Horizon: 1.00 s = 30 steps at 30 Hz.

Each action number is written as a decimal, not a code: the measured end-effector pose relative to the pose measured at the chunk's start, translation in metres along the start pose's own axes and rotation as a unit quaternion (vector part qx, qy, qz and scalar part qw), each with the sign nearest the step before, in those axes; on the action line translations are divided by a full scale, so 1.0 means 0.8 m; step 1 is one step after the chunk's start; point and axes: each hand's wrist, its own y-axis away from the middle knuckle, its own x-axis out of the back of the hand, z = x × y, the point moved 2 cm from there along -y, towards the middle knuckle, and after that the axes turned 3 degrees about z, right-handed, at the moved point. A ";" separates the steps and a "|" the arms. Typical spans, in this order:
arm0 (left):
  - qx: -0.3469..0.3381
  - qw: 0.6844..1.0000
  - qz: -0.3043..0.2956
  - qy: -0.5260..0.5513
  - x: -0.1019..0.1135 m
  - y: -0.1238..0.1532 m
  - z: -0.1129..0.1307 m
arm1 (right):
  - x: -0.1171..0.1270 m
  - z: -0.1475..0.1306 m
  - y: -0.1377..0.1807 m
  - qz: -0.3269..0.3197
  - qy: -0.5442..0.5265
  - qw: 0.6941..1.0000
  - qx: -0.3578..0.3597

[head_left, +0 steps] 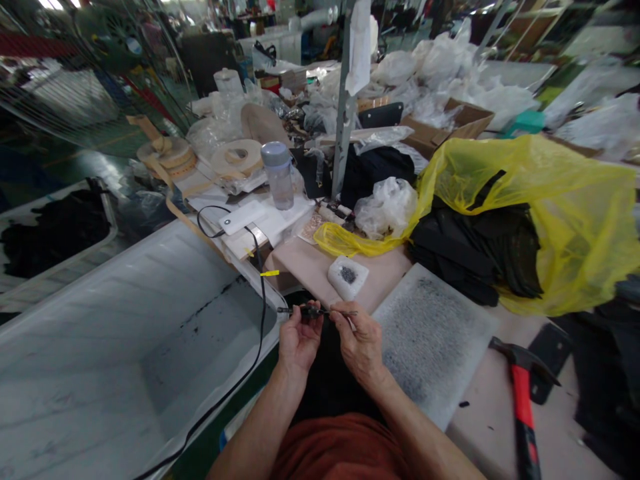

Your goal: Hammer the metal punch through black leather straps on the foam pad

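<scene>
We see a big white tub (125,333) filling the near left. Its right rim runs just beside the table edge, and a black cable (261,300) drapes over that rim and trails down toward the near side. On the right, a yellow bag (565,200) lies open over a stack of black cloth (475,253) and takes up most of the far right of the table (310,263).

In front of it a grey-speckled white slab (430,340) lies flat, with its near left corner close to the right wrist. A hammer (523,393) with a red handle rests near the right of the slab, apart from it. Farther off, a clear bottle (279,175) stands upright among rolls of tape. A small white block (349,276) sits on the bare strip of table between the tub rim and the slab.

That narrow gap is the only free room, and both hands work in it, raised above the table edge. The left hand (299,340) and the right hand (357,343) are each pinched closed on a thin dark piece (313,311), which they hold level between their fingertips, just near of the block.
</scene>
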 end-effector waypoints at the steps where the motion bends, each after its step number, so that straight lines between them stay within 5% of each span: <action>1: 0.004 1.000 -0.006 0.001 -0.001 0.000 -0.001 | -0.001 0.001 0.000 -0.006 -0.002 1.000 0.015; 6: 0.005 1.000 -0.005 -0.004 -0.005 0.002 -0.005 | -0.004 0.012 0.003 -0.005 -0.022 1.000 0.000; 16: -0.023 0.998 -0.056 -0.034 -0.012 0.011 -0.014 | -0.007 0.042 0.028 0.096 -0.158 0.952 -0.243; 30: -0.125 0.983 0.010 -0.133 0.007 0.000 0.003 | -0.017 0.050 0.025 0.085 -0.160 0.951 -0.252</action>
